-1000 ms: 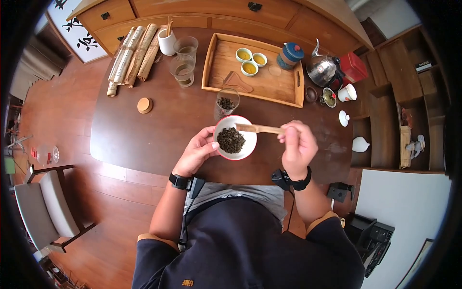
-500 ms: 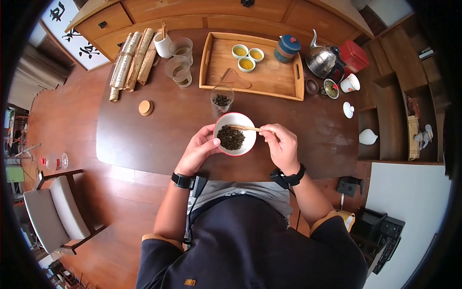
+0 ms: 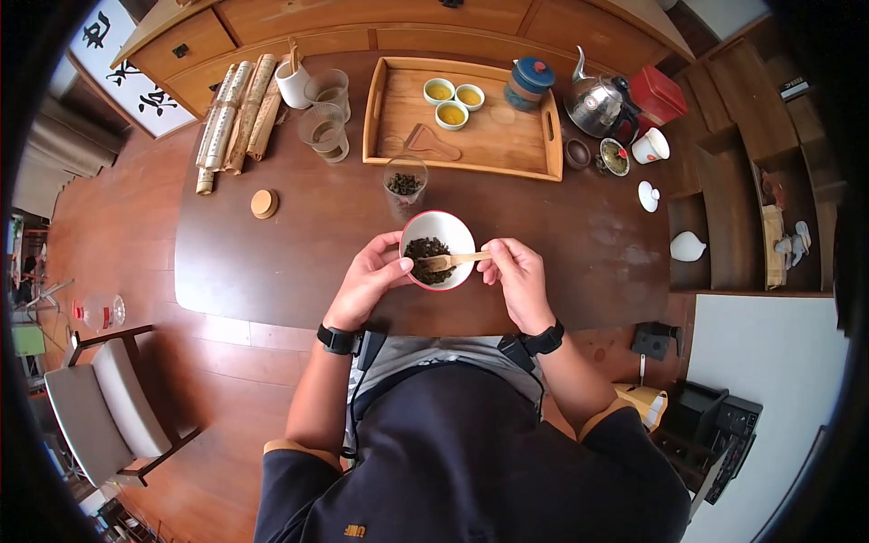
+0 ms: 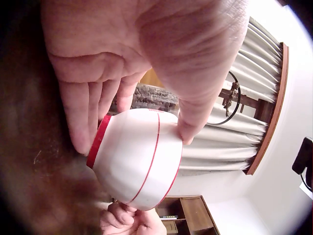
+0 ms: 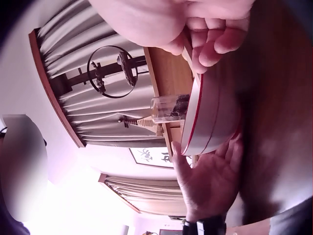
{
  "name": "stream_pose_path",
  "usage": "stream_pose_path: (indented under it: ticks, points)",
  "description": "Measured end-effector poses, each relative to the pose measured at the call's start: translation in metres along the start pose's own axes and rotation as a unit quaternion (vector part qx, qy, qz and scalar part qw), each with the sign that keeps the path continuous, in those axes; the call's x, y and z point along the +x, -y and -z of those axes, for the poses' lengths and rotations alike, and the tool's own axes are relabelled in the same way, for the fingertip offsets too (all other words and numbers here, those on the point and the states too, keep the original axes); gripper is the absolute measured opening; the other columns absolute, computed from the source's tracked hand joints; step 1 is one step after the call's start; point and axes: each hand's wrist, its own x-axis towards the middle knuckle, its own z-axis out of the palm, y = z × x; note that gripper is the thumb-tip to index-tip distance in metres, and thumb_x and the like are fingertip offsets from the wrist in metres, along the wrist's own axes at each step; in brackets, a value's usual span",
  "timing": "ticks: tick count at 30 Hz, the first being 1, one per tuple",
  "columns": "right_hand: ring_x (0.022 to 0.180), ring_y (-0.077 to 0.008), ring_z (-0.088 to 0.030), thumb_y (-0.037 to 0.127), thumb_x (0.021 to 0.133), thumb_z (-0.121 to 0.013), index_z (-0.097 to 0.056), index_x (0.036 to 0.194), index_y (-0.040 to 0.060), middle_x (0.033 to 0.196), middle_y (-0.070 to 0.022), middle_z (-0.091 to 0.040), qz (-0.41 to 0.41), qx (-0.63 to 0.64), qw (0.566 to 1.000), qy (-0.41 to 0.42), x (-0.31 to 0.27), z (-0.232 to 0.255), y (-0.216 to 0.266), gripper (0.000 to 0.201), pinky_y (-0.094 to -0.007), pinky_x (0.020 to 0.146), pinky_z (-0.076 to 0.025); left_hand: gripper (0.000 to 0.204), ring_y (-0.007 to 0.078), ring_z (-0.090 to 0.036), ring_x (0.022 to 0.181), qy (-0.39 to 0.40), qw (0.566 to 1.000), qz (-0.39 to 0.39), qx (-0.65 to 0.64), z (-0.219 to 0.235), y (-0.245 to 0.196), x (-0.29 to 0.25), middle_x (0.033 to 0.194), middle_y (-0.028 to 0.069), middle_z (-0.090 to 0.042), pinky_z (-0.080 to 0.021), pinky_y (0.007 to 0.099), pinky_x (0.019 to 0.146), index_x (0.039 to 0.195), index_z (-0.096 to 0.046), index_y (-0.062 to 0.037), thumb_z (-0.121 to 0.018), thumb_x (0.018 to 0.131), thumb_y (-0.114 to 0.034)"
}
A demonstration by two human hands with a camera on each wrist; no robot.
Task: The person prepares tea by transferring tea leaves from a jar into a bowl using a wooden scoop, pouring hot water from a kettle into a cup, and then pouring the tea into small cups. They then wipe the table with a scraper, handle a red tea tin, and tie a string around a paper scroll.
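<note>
My left hand [image 3: 365,279] holds a white bowl [image 3: 455,232] with a red rim, thumb on the rim and fingers at the foot, as the left wrist view shows. Dark rolled tea leaves [image 3: 424,247] lie in the bowl's left part. Between thumb and fingers, my right hand [image 3: 518,282] pinches the handle of a wooden tea scoop [image 3: 463,258]. The scoop's end lies among the leaves. Just behind the bowl stands a clear glass [image 3: 405,188] with more tea leaves inside.
A wooden tray [image 3: 507,165] at the back bears several items, among them three small cups [image 3: 452,115] of yellow tea. To its right stands a steel kettle [image 3: 593,107]. Two glasses [image 3: 323,131] and bamboo scrolls [image 3: 237,118] are back left, a round wooden lid [image 3: 264,204] nearer.
My right hand has moved left and lowered the tea scoop from above the bowl's far side down into the leaves. The left hand keeps its hold on the bowl.
</note>
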Motion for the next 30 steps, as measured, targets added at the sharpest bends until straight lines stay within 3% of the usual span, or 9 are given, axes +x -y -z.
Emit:
stream_pose_path:
  ticks: [10, 19, 30]
  points:
    - [0.064, -0.0087, -0.058, 0.024, 0.109, -0.060, -0.070, 0.102, 0.0005, 0.079, -0.0049, -0.068, -0.074, 0.125, 0.989, -0.009, 0.004, -0.004, 0.005, 0.026, -0.0240, 0.060, -0.047, 0.054, 0.0192, -0.067, 0.117, -0.002, 1.000, 0.005, 0.008, 0.000, -0.001, 0.000, 0.131, 0.0123, -0.067, -0.056, 0.0364, 0.102, 0.146, -0.046, 0.0003, -0.070, 0.100, -0.017]
    - [0.064, -0.0086, -0.057, 0.024, 0.109, -0.061, -0.070, 0.103, 0.0009, 0.079, -0.0044, -0.068, -0.034, 0.113, 0.993, -0.023, 0.013, 0.003, 0.016, 0.026, -0.0237, 0.060, -0.046, 0.054, 0.0213, -0.067, 0.120, 0.028, 0.998, -0.024, -0.044, 0.010, 0.005, 0.001, 0.132, 0.0152, -0.068, -0.055, 0.0392, 0.105, 0.148, -0.044, 0.0007, -0.068, 0.102, -0.013]
    - [0.063, -0.0110, -0.056, 0.022, 0.108, -0.061, -0.069, 0.101, 0.0017, 0.076, -0.0031, -0.064, -0.044, 0.160, 0.986, 0.004, 0.023, 0.003, 0.050, 0.023, -0.0257, 0.059, -0.045, 0.053, 0.0211, -0.066, 0.121, 0.035, 0.997, -0.034, -0.066, 0.012, 0.005, 0.000, 0.134, 0.0135, -0.067, -0.054, 0.0399, 0.106, 0.148, -0.045, -0.0007, -0.068, 0.102, -0.014]
